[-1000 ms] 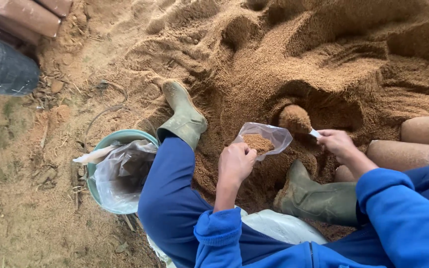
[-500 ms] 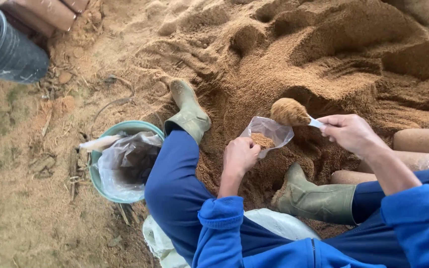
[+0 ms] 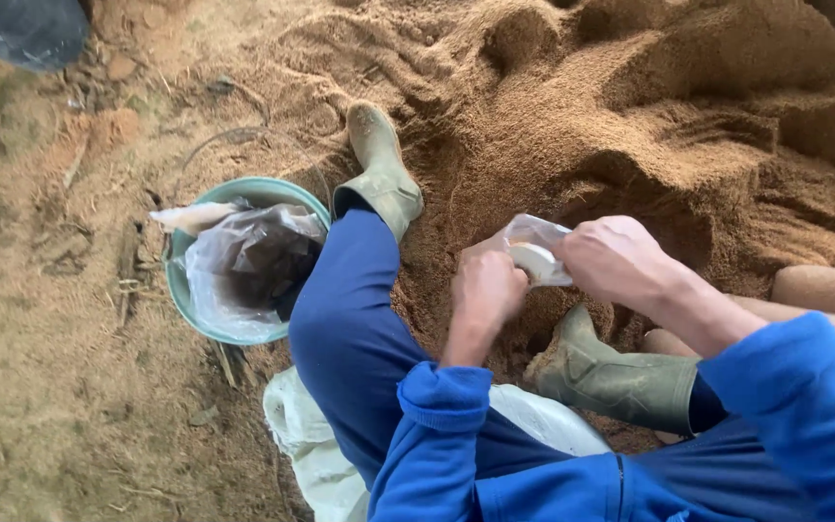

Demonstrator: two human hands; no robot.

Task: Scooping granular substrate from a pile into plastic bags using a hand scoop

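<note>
I sit at a big heap of brown sawdust [image 3: 649, 106] with both hands in front of me. My left hand [image 3: 488, 290] grips the near edge of a small clear plastic bag [image 3: 530, 237]. My right hand [image 3: 613, 259] is closed over the bag's right side and mouth, with a small white scoop [image 3: 532, 261] showing between the two hands. The bag's contents are hidden by my fingers. My legs in blue trousers and olive rubber boots [image 3: 384, 174] frame the spot.
A green bucket [image 3: 182, 290] lined with a clear plastic sheet stands at my left knee. Filled brown cylinders [image 3: 828, 288] lie at the right edge. A white sack [image 3: 306, 454] lies under me. A dark tub [image 3: 21, 29] sits at top left.
My right hand has come left from above the heap onto the bag, and the heaped scoop of sawdust is no longer in view. The view has shifted slightly.
</note>
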